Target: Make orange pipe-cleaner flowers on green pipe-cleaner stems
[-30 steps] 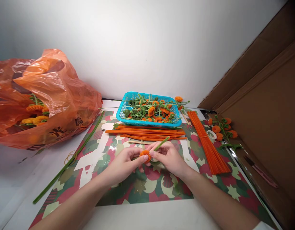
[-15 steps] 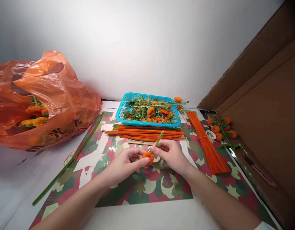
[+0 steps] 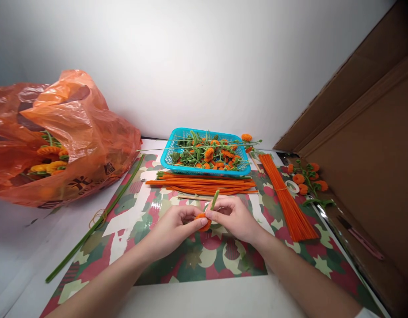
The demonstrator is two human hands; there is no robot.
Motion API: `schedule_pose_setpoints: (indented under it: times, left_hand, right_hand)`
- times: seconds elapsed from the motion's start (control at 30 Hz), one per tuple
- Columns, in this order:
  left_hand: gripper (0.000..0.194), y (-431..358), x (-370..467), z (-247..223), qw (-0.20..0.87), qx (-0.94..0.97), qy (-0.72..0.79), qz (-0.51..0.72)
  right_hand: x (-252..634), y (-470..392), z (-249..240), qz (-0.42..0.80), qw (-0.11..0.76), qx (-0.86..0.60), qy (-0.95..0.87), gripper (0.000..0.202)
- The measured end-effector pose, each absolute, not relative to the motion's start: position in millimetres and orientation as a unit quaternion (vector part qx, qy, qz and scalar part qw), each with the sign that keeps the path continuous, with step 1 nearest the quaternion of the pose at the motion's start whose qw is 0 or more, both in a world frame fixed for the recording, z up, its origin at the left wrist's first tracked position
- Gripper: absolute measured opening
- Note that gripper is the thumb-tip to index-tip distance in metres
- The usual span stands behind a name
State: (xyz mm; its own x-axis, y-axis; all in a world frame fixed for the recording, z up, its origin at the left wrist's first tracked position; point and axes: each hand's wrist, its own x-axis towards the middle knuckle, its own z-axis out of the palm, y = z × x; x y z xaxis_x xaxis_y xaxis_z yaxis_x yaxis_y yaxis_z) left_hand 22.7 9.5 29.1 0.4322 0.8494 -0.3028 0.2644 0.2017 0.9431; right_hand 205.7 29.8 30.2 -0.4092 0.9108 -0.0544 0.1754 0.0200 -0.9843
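Note:
An orange fuzzy flower head with a short green stem is held above the patterned mat. My left hand pinches the flower head between thumb and fingers from the left. From the right, my right hand is closed on the base of the green stem, its thumb close to the left thumb. The stem's free end points up, tilted slightly right. Behind my hands lies a loose pile of orange stems, just in front of a blue basket filled with orange and green pieces.
An orange plastic bag with flowers inside stands at left, near long green stems. On the right lie a tied orange bundle, a white tape roll, several orange flowers and a pink-handled tool beside cardboard.
My right hand has moved slightly left, nearer my left thumb. The green stem has shifted left and lower and stands more upright, and the right fingers cover more of the flower head.

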Motion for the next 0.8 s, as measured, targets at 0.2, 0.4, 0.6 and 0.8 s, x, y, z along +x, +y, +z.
schedule_pose_setpoints:
  times: [0.2,0.4,0.6,0.8]
  left_hand:
    - [0.036,11.9,17.8,27.7,0.591,0.609,0.472,0.238]
    - [0.037,10.6,16.7,23.6,0.537,0.654,0.471,0.248]
    - [0.036,10.0,16.6,21.6,0.505,0.671,0.483,0.250]
    - [0.038,11.2,16.8,25.1,0.517,0.649,0.497,0.256]
  right_hand:
    - [214.2,37.3,35.9,0.605,0.354,-0.455,-0.549,0.031]
    - [204.0,30.4,21.8,0.711,0.331,-0.400,-0.475,0.034]
    - [198.6,32.1,20.8,0.672,0.408,-0.450,-0.423,0.031]
    - [202.4,37.3,26.7,0.657,0.414,-0.457,-0.434,0.032]
